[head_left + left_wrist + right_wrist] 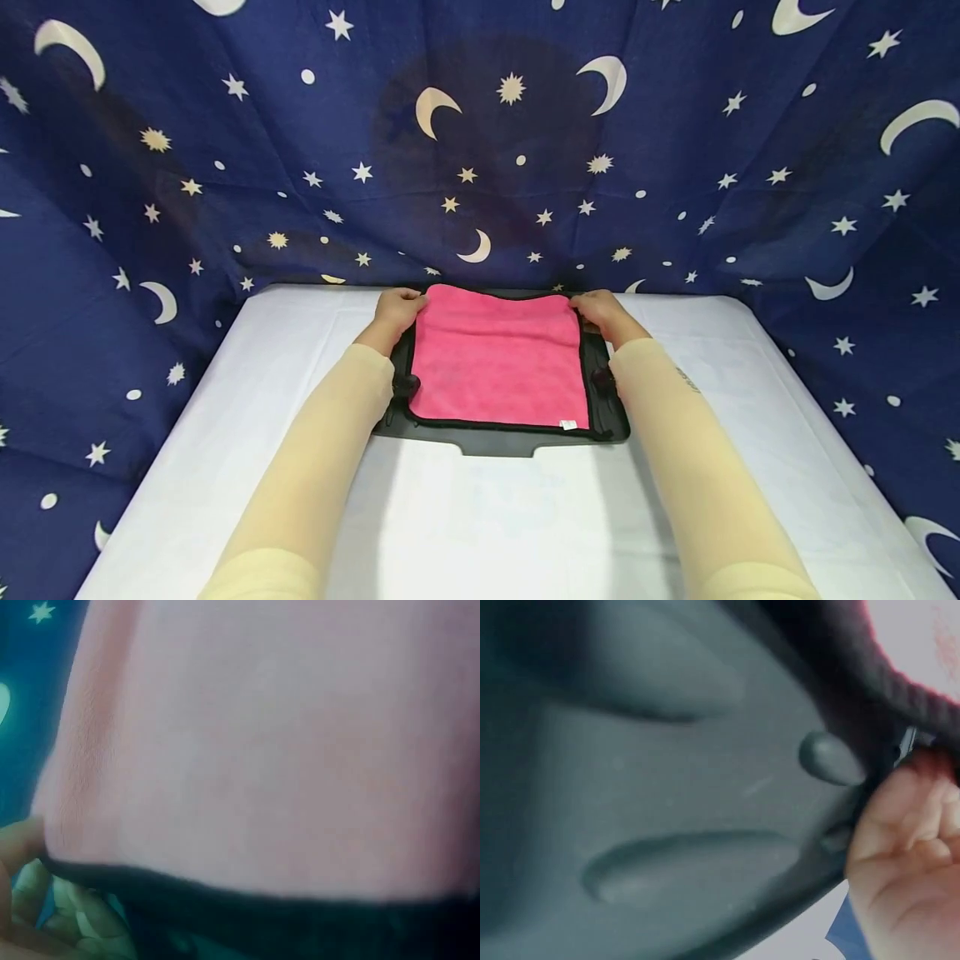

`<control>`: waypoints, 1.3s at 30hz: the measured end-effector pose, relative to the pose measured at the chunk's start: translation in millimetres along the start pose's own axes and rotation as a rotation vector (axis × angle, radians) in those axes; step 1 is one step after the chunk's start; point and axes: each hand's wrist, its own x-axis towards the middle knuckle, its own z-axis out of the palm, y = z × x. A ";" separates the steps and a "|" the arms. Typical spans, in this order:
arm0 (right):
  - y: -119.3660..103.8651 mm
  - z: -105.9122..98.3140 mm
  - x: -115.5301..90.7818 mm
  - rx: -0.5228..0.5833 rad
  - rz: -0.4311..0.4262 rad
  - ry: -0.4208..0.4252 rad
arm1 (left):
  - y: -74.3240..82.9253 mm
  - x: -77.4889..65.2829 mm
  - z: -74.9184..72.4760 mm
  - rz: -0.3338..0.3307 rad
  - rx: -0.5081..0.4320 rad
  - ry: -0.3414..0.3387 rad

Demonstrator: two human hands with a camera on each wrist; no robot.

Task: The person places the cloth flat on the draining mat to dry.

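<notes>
A pink cloth (pixel 498 358) with a black edge and a small white tag lies spread over a dark grey board (pixel 495 442), whose rim shows around it. At the cloth's far left corner my left hand (pixel 397 310) pinches the edge between thumb and fingers; the left wrist view shows this hold on the cloth (pixel 262 765). My right hand (pixel 603 315) pinches the far right corner. In the right wrist view the board's (pixel 690 787) raised oval ridges show beside my right hand (pixel 907 855), whose fingertips are partly hidden by the cloth's dark edge.
Beneath the board is a table covered with a white cloth (pixel 487 517). A dark blue curtain (pixel 300 125) with moons and stars hangs behind the table and along both sides. Pale sleeves cover both forearms.
</notes>
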 end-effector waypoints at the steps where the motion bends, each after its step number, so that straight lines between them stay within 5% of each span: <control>1: 0.2 -0.7 0.6 0.019 -0.013 -0.001 | -0.3 0.1 -0.6 -0.002 -0.053 0.010; 7: 2.4 0.0 2.3 0.116 -0.078 0.047 | -3.3 0.2 0.1 -0.011 -0.204 0.052; 16: 3.2 7.1 0.4 0.029 -0.064 0.071 | -4.1 -2.7 2.4 -0.004 0.083 0.051; 27: 3.8 4.2 3.1 -0.045 -0.091 0.057 | -4.3 -2.2 1.7 0.019 0.118 0.096; 35: 2.7 2.2 2.9 -0.171 -0.141 0.074 | -6.2 0.7 2.6 -0.013 0.268 0.093; 39: -0.2 -0.6 -0.6 -0.308 -0.206 0.127 | -5.3 -0.4 1.6 0.054 0.337 0.114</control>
